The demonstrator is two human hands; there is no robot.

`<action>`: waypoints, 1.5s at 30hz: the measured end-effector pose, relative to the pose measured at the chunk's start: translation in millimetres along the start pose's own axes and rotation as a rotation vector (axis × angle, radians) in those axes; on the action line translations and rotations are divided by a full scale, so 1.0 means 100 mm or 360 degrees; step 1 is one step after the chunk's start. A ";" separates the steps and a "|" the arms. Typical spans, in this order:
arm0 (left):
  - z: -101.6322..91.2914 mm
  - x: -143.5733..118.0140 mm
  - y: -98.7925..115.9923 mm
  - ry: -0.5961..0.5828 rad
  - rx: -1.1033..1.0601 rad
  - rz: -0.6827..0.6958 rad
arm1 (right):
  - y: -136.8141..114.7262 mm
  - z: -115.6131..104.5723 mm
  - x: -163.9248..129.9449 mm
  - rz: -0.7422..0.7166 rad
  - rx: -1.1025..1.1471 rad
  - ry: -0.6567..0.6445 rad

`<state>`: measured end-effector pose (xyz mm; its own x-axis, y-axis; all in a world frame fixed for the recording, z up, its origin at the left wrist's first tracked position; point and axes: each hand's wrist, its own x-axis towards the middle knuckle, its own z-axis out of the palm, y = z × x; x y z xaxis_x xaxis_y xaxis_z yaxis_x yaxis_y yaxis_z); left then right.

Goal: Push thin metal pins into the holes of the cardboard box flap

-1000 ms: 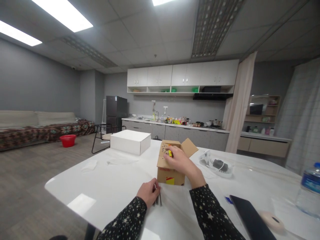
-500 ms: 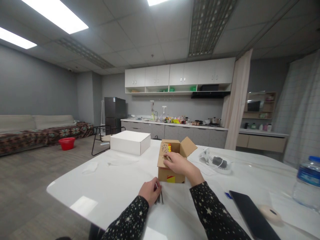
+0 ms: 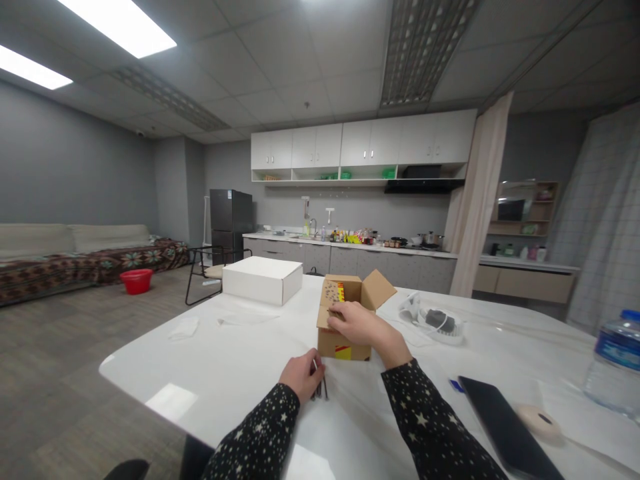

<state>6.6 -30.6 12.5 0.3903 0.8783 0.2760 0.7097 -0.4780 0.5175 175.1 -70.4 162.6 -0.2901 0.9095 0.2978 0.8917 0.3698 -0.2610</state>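
On the white table (image 3: 240, 360) stands an open brown cardboard box (image 3: 345, 343) with red and yellow print and its flaps raised. My right hand (image 3: 359, 327) reaches over the box's near left flap; its fingers are bent together, and whatever lies between the fingertips is hidden. Just in front of the box, my left hand (image 3: 303, 375) is closed around several thin dark nail-like rods (image 3: 326, 392). Their lower ends point down at the tabletop, with small heads showing. A yellow and red packet (image 3: 341, 291) shows at the box's left inner side.
A closed white box (image 3: 263, 280) stands back left. To the right lie a white cable coil with a grey piece (image 3: 440, 323), a black tablet-like slab (image 3: 505, 420), a beige mouse-like object (image 3: 540, 423) and a water bottle (image 3: 617, 363). Crumpled white tissue (image 3: 184, 328) lies left.
The view has tilted slightly. Both hands keep nearly the same places: the left at the rods, the right over the box flap.
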 end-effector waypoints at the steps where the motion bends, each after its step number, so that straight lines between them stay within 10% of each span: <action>1: 0.00 0.00 0.00 -0.0002 0.0004 0.0000 | 0.00 -0.01 0.00 0.0002 0.0000 -0.0012; 45: 0.00 0.01 -0.01 -0.0034 0.0073 -0.0006 | 0.03 -0.13 -0.03 0.0060 0.0060 -0.0035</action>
<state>6.1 -29.7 12.4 0.3998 0.8801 0.2563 0.7371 -0.4748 0.4809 183.5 -74.7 172.6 -0.2643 0.9267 0.2671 0.8885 0.3417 -0.3062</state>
